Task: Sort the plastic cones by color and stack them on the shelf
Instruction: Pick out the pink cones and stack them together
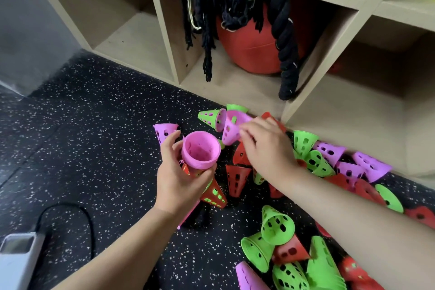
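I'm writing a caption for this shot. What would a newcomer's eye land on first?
The scatter of green, red and purple cones on the speckled black floor. At centre, the left hand holds a pink stack while the right hand takes a purple cone. Behind, black ropes drape over a red ball in the shelf.

cones (277, 226): perforated matt plastic | shelf (131, 40): smooth pale wood | floor (98, 129): speckled rubber | rope (284, 37): coarse braid

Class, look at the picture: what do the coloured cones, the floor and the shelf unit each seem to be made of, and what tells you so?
Cones, such as the pink stack in the left hand: likely thin moulded plastic, with bright even colour and punched holes.
Floor: probably rubber matting, matt black with pale flecks.
Shelf unit: seemingly laminated board, with flat beige panels and square edges.
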`<state>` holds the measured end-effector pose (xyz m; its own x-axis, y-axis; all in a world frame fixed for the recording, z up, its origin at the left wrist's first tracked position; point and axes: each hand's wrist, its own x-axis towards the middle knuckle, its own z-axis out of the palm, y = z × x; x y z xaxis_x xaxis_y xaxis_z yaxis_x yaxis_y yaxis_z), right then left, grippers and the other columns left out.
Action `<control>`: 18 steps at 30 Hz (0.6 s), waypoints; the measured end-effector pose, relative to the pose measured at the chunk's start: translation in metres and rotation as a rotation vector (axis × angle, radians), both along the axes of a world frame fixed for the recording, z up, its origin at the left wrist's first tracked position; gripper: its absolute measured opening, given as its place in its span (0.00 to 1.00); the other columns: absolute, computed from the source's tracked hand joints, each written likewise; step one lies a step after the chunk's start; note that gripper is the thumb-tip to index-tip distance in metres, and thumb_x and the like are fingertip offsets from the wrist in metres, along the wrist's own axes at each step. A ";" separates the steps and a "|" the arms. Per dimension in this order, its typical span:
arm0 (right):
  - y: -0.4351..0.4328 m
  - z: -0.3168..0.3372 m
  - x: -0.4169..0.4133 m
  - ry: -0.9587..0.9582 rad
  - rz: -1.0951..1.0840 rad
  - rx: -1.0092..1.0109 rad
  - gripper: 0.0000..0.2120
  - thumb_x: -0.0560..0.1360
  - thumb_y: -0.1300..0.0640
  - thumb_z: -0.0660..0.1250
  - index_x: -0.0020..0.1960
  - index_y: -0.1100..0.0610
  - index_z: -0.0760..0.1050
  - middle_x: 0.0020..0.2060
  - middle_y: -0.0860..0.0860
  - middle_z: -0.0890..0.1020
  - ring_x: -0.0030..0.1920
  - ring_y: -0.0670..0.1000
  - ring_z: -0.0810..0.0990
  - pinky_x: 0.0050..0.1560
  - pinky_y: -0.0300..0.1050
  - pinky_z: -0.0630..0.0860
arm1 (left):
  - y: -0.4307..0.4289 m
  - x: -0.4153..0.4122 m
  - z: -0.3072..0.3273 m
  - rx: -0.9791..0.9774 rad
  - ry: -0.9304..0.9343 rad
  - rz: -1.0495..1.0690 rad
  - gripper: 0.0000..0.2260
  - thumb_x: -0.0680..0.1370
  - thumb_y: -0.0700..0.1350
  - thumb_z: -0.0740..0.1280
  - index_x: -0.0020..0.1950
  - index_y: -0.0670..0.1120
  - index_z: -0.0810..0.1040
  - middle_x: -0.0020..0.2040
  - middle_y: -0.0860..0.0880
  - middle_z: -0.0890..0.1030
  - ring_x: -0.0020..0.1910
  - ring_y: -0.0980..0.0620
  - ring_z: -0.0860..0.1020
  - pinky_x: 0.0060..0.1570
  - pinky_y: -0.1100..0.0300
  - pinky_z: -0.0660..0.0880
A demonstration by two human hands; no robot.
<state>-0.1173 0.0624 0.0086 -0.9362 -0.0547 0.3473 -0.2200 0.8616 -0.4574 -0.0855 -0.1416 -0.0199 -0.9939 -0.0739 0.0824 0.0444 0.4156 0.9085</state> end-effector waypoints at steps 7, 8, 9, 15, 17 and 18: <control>-0.014 0.058 0.034 0.190 0.139 -0.038 0.09 0.78 0.60 0.68 0.54 0.62 0.83 0.51 0.53 0.83 0.51 0.55 0.78 0.52 0.48 0.76 | 0.011 0.001 0.005 0.005 0.019 -0.035 0.44 0.65 0.45 0.83 0.73 0.54 0.60 0.58 0.68 0.77 0.57 0.64 0.79 0.57 0.59 0.78; -0.018 0.055 0.038 0.103 0.169 -0.022 0.11 0.78 0.57 0.68 0.57 0.60 0.83 0.56 0.53 0.82 0.54 0.54 0.77 0.56 0.49 0.76 | 0.014 0.002 0.007 0.018 0.025 -0.044 0.44 0.65 0.46 0.83 0.73 0.54 0.60 0.59 0.64 0.78 0.57 0.61 0.80 0.57 0.57 0.78; -0.021 0.053 0.042 0.029 0.177 -0.053 0.15 0.77 0.54 0.68 0.61 0.58 0.81 0.60 0.52 0.79 0.59 0.52 0.75 0.60 0.48 0.74 | 0.016 0.004 0.008 0.033 0.029 -0.048 0.44 0.65 0.49 0.82 0.73 0.54 0.60 0.59 0.61 0.79 0.57 0.59 0.81 0.57 0.56 0.78; -0.026 0.046 0.059 -0.446 -0.004 -0.653 0.38 0.66 0.51 0.80 0.68 0.38 0.62 0.62 0.32 0.73 0.63 0.35 0.74 0.58 0.32 0.73 | 0.024 0.005 0.016 0.114 0.081 -0.091 0.45 0.64 0.47 0.82 0.75 0.49 0.60 0.63 0.56 0.77 0.61 0.57 0.79 0.58 0.60 0.77; -0.025 0.040 0.059 -0.486 -0.020 -0.653 0.37 0.63 0.51 0.81 0.65 0.36 0.65 0.57 0.29 0.76 0.60 0.34 0.75 0.56 0.29 0.73 | 0.026 0.006 0.019 0.132 0.108 -0.131 0.45 0.64 0.50 0.81 0.74 0.46 0.61 0.63 0.54 0.76 0.59 0.59 0.79 0.55 0.67 0.76; -0.025 0.039 0.059 -0.473 -0.028 -0.637 0.36 0.62 0.50 0.81 0.64 0.37 0.67 0.57 0.30 0.77 0.60 0.35 0.76 0.58 0.32 0.74 | 0.029 0.007 0.020 0.132 0.123 -0.148 0.44 0.64 0.51 0.79 0.74 0.47 0.61 0.62 0.54 0.76 0.58 0.60 0.80 0.54 0.68 0.75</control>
<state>-0.0584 0.0376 0.0475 -0.9903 0.0468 -0.1308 0.1385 0.4049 -0.9038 -0.0789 -0.1127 0.0006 -0.9779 0.0534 0.2024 0.2092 0.2748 0.9385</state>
